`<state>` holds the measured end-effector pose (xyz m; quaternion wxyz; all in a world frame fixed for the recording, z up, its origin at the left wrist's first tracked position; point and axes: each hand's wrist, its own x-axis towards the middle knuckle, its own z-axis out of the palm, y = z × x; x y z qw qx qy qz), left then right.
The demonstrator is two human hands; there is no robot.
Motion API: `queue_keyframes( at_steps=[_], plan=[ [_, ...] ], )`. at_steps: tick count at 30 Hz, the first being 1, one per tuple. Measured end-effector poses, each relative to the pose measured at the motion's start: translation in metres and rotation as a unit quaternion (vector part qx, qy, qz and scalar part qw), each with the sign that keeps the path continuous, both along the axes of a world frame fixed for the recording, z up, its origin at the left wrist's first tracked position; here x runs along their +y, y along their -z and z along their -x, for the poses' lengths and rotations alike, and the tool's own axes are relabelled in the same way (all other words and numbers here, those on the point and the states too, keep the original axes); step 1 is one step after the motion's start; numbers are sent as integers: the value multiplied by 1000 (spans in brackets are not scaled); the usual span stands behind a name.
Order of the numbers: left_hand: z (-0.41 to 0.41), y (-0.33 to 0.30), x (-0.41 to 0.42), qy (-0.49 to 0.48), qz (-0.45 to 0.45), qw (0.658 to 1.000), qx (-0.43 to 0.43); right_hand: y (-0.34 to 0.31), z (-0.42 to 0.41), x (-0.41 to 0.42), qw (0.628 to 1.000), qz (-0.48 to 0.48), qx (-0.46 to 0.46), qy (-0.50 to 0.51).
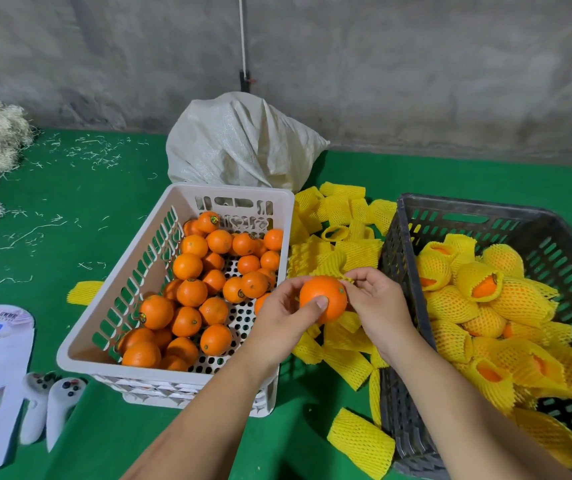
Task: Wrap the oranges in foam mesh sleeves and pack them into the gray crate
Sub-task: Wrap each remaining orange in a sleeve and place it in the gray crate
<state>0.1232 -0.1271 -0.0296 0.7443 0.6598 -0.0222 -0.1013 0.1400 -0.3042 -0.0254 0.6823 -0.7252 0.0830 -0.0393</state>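
One orange: bare, held above the gap between the two crates.
Left hand: grips the orange, thumb pressed on its front.
Right hand: fingertips pinch a yellow foam sleeve at the orange's upper edge; the sleeve is mostly hidden, so how far it reaches is unclear.
Gray crate: right side, holds many sleeved oranges.
White crate: left side, holds bare oranges.
Loose sleeves: piled on the green desk between the crates.
White sack: behind the crates.
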Motion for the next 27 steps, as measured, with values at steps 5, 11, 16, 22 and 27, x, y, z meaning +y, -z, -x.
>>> queue_keyframes(
  at_steps=[5,11,16,22,27],
  plan=[
    [-1,4,-6,-38,-28,998,-32,-4,9,-1,992,55,-110,-4],
    [-5,3,-14,-90,-26,995,-30,-2,27,6,919,271,-282,-57],
    [-5,11,5,16,34,999,-11,-1,20,5,936,258,-234,-55],
    [-2,8,-1,-25,55,996,-66,-6,23,4,906,293,-302,-38],
    [-1,5,-8,-91,45,993,-59,-1,27,9,918,284,-266,-74]
  ],
)
